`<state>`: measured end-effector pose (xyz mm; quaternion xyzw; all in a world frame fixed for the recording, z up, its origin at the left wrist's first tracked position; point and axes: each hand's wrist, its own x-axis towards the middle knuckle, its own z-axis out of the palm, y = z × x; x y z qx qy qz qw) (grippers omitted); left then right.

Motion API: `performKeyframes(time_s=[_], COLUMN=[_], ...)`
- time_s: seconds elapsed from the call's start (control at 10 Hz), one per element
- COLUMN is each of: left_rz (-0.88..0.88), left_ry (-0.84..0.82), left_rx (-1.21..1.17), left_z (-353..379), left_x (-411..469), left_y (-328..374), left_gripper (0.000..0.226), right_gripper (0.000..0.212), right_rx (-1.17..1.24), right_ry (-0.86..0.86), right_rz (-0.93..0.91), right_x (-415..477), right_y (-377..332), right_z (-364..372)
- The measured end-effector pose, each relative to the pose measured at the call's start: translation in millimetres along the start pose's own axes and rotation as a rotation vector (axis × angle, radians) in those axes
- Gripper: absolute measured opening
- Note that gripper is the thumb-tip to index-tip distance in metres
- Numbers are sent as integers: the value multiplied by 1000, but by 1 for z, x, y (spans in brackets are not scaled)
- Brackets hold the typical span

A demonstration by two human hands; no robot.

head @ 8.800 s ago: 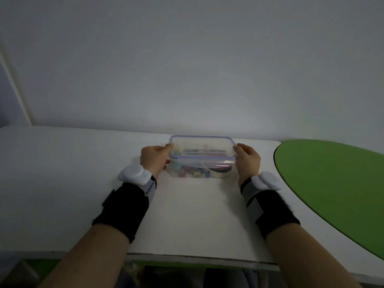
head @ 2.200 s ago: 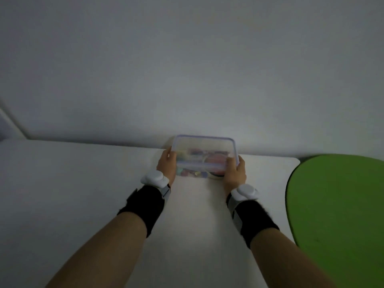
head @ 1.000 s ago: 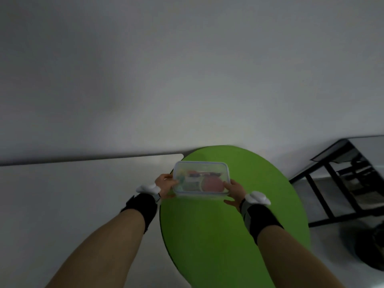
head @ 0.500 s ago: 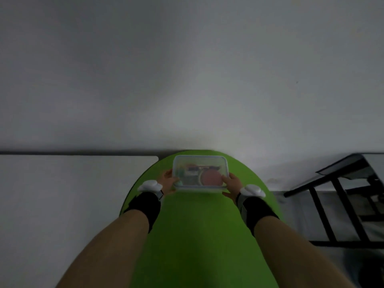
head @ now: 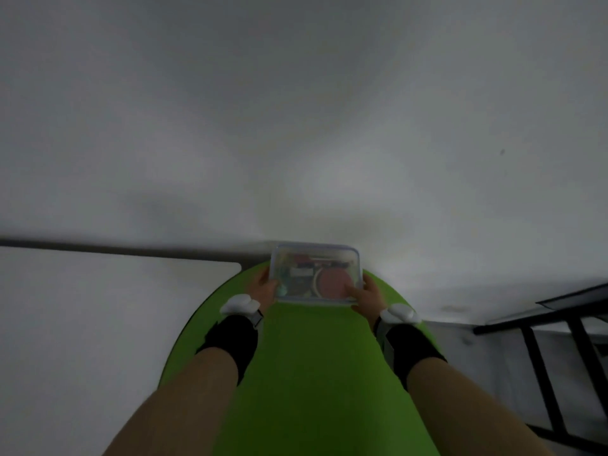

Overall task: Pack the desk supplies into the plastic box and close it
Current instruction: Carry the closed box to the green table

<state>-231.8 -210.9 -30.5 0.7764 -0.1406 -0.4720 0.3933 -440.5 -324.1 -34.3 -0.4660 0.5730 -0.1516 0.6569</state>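
While left hand (head: 263, 288), right hand (head: 369, 295) fingers (head: 351, 288) grasp plastic box (head: 314, 273) | over green table (head: 312, 373)

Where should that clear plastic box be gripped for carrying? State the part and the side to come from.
Take the plastic box by its two short ends, one hand coming in from each side, as the left hand and right hand do now. It is a wide, shallow, closed rectangle, so end grips probably keep it level over the green table.
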Motion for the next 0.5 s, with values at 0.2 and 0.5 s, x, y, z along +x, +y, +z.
performKeyframes(time_s=[0.2,0.5], left_rz=[46,158], left_ry=[24,-48], left_rx=[90,481], left_z=[3,-28], left_x=[-7,-71], left_y=[11,22], left_gripper=[45,45], right_gripper=[57,66], right_rx=[-85,-340], right_ry=[27,141], right_rz=[5,59], right_x=[-6,-71], right_y=[-7,-28], right_z=[4,-1])
